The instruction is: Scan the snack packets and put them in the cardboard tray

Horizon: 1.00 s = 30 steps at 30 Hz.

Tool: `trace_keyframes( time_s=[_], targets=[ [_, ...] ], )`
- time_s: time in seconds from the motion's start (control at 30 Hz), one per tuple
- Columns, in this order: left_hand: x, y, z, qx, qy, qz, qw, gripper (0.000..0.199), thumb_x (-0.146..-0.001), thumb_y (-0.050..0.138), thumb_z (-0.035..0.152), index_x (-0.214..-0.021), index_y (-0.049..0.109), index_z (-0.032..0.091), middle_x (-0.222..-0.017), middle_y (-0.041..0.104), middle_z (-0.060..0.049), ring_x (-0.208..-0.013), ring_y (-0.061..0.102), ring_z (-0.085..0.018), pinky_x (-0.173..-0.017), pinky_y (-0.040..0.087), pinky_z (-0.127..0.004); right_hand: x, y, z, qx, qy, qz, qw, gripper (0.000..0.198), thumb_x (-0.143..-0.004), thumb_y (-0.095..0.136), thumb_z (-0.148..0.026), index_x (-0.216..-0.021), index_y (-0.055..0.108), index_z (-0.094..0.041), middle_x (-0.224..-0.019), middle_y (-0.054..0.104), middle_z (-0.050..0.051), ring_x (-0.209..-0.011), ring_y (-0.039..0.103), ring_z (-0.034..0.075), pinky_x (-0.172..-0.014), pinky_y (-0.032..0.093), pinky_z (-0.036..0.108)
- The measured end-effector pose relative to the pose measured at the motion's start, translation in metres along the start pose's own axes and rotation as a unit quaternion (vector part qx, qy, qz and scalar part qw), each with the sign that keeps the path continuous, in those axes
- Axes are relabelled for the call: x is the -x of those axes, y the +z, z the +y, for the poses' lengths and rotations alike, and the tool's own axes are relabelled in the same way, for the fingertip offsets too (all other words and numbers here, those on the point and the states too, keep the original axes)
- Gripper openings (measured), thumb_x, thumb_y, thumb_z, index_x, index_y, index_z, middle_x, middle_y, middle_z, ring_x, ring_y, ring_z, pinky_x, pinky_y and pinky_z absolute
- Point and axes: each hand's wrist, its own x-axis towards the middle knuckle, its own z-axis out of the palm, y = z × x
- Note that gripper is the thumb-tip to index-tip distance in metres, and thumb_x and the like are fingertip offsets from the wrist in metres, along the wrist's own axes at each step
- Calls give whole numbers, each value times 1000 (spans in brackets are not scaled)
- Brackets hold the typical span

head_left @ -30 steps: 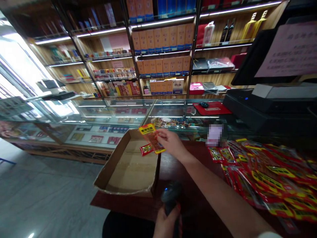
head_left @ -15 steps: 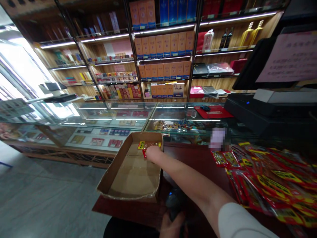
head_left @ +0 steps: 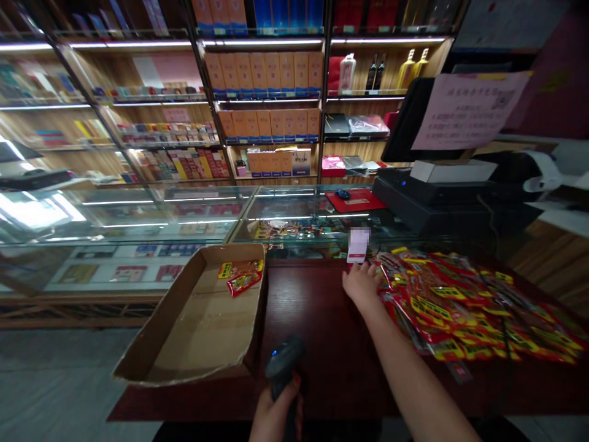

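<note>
My left hand [head_left: 276, 408], at the bottom middle, is wrapped round the handle of a dark barcode scanner [head_left: 284, 359] with a small blue light. My right hand [head_left: 362, 283] reaches over the left edge of a heap of red and yellow snack packets [head_left: 442, 301]. Its fingers are spread and seem to touch the packets there; what lies under the palm is hidden. Just beyond the fingertips is a phone [head_left: 357, 245] with a partly blurred screen. To the left stands a shallow cardboard box [head_left: 202, 331], with a few snack packets [head_left: 243, 281] at its far end.
A dark red wooden table [head_left: 313, 319] carries the box and the heap. Behind it runs a glass display counter [head_left: 184, 212] with a red mouse pad [head_left: 356, 201]. A monitor [head_left: 405, 123] with a paper notice stands at the right. Stocked shelves [head_left: 271, 101] line the wall.
My right hand has left the box and moved right to the packet heap. Packets lie where it was in the box. The scanner has risen into fuller view, and my view has turned right.
</note>
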Motion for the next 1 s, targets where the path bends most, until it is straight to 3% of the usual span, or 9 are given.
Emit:
trace_keyframes(
  time_s=[0.1,0.23,0.43,0.57,0.63,0.73,0.83,0.93,1.0],
  targets=[
    [2,1,2,-13,4,19,1000,56,-56,82,67,-51,58,17,-39,53,1,-30,45,-10,-34,38,-22,3,20,31,23,24,6,999,40,-90,57,-23,-122,64,0,-131,59,35,-133,45,46,-108,17,72],
    [4,2,4,-21,1,20,1000,58,-56,80,68,-48,58,16,-38,51,2,-31,45,-10,-33,37,-20,31,35,31,38,-20,15,999,33,-88,62,-26,-115,70,-10,-128,65,27,-134,45,42,-113,11,66],
    [7,5,7,-33,-5,20,999,54,-60,80,64,-48,56,17,-38,51,2,-31,44,-9,-33,35,-20,83,28,32,-51,-86,-26,995,28,-90,61,-28,-117,68,-21,-118,69,16,-116,59,36,-105,32,59],
    [7,7,7,-31,3,13,999,53,-62,80,63,-51,58,17,-39,52,2,-31,43,-8,-33,34,-20,86,22,36,-162,-68,-56,983,50,-80,65,-16,-130,58,-22,-118,67,14,-112,63,33,-97,45,46],
    [8,8,6,-27,13,19,999,51,-62,80,62,-55,58,17,-41,52,3,-31,43,-8,-33,34,-19,84,26,36,-267,-76,-45,960,61,-74,61,-8,-132,55,-23,-123,64,12,-114,63,29,-97,48,40],
    [10,7,3,-24,29,26,999,50,-61,81,61,-67,60,17,-42,53,5,-31,43,-8,-33,35,-18,82,37,34,-443,-65,-47,893,63,-67,58,-7,-128,53,-24,-118,66,8,-106,68,24,-93,51,37],
    [17,7,3,-28,38,38,998,50,-60,83,59,-77,63,16,-44,56,5,-32,45,-9,-34,35,-19,82,42,34,-547,-38,-69,833,46,-69,63,-18,-115,60,-22,-104,72,5,-95,70,24,-90,54,40],
    [22,9,8,-35,53,58,996,52,-61,83,59,-83,65,15,-46,57,5,-34,47,-9,-35,36,-20,82,37,37,-584,-56,-67,807,23,-74,65,-27,-96,70,-22,-101,74,6,-99,68,26,-95,51,42],
    [22,11,14,-41,74,67,994,54,-61,83,59,-86,67,14,-48,58,5,-35,47,-9,-37,37,-20,83,33,39,-619,-53,-84,779,23,-75,65,-26,-97,71,-24,-104,74,5,-103,67,25,-96,51,41]
  ],
)
